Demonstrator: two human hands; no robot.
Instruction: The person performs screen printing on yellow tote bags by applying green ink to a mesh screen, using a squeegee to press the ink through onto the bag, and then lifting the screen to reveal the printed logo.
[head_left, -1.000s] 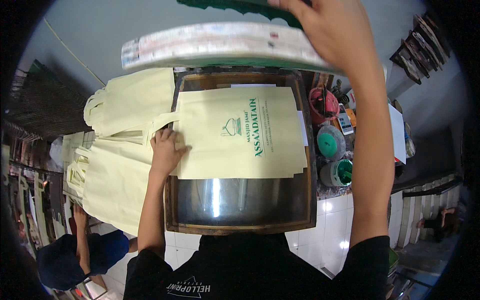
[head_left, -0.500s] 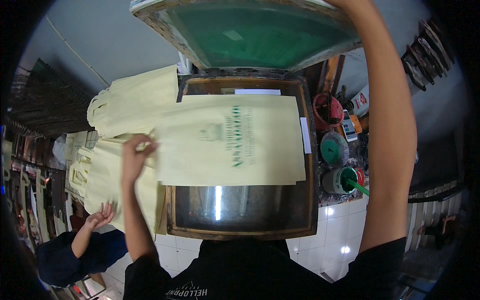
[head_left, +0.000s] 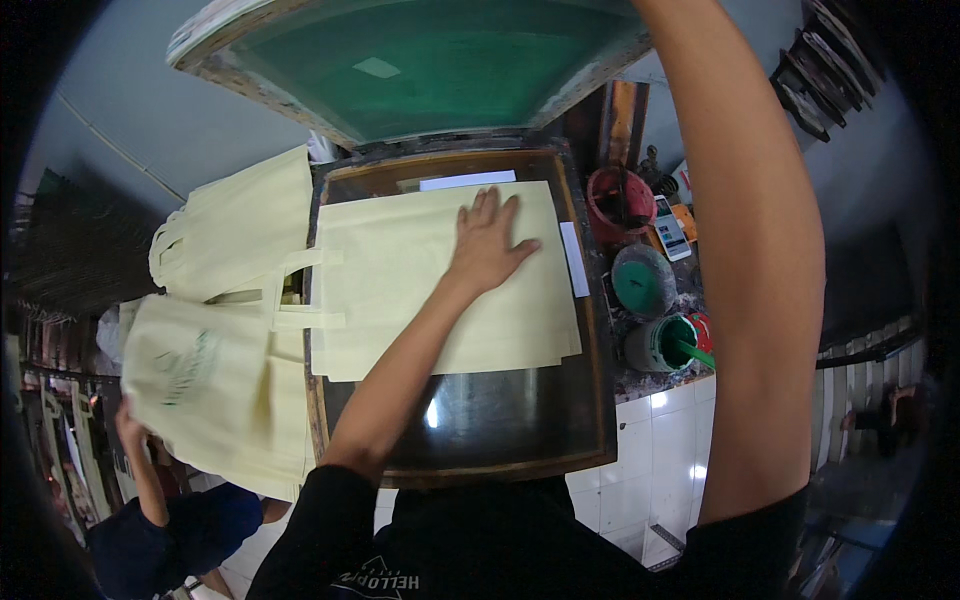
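A plain cream tote bag (head_left: 395, 262) lies flat on the dark, glassy surface (head_left: 515, 420), its handle (head_left: 310, 319) trailing off to the left; the left hand (head_left: 488, 245) rests palm-down on it, grip spread and pinching nothing. The right forearm (head_left: 760, 250) reaches up out of view beside a tilted green-mesh frame (head_left: 440, 65), so I cannot tell how the right hand's grip stands. The bag looks light, soft and limp, likelier to crease or slide than break; corners or the handle should be the best places to take hold. White strips (head_left: 468, 180) lie just beside its far and right edges. At the left, a co-worker's hand (head_left: 130, 428) meets a printed bag (head_left: 195, 365). To the right are a green-smeared tub (head_left: 642, 347) and a phone (head_left: 671, 229), with white floor tiles (head_left: 655, 435) below.
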